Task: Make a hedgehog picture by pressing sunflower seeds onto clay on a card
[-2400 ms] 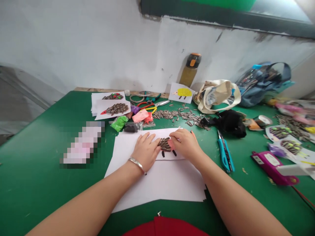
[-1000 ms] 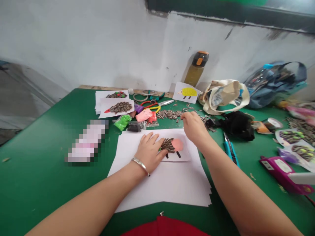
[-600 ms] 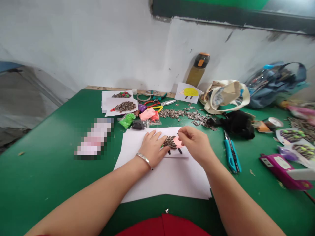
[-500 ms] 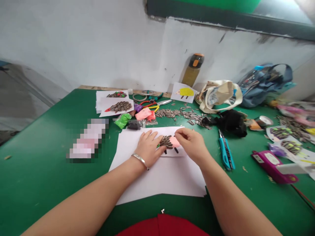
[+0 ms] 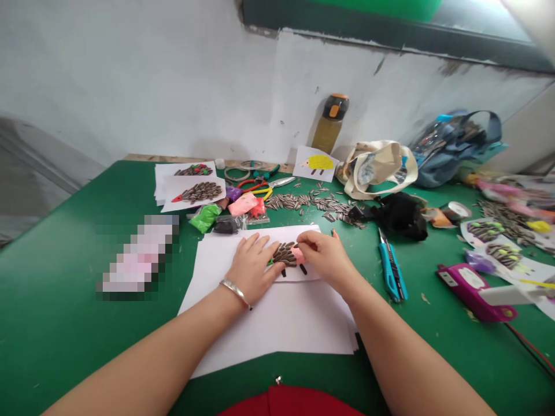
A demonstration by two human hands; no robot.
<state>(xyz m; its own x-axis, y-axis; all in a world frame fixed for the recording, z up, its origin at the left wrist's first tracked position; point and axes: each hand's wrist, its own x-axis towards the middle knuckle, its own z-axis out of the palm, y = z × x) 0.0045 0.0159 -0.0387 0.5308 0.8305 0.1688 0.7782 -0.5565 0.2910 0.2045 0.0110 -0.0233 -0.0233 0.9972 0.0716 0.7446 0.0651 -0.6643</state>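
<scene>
My left hand (image 5: 252, 267) lies with fingers spread over the left side of a small white card (image 5: 311, 277), holding it down. On the card is an animal shape of pink clay (image 5: 297, 255), its left part covered with overlapping sunflower seeds (image 5: 284, 254); two short black legs stick out below. A bit of green shows beside my left fingers. My right hand (image 5: 324, 255) is pinched at the right end of the pink clay, with the dark tip of a sunflower seed just visible at the fingertips. Under the card lie white paper sheets (image 5: 260, 332).
Clay packets (image 5: 243, 204), pliers (image 5: 254, 186) and loose sunflower seeds (image 5: 288, 201) lie beyond the paper. Finished seed cards (image 5: 200, 199) are at the back left. A blue utility knife (image 5: 392, 270), black bag (image 5: 403, 216) and magenta glue device (image 5: 474, 292) are on the right. A bottle (image 5: 330, 124) stands by the wall.
My right fingertips have moved slightly lower and closer onto the pink clay. My left hand stays on the card. The whole view has shifted a little.
</scene>
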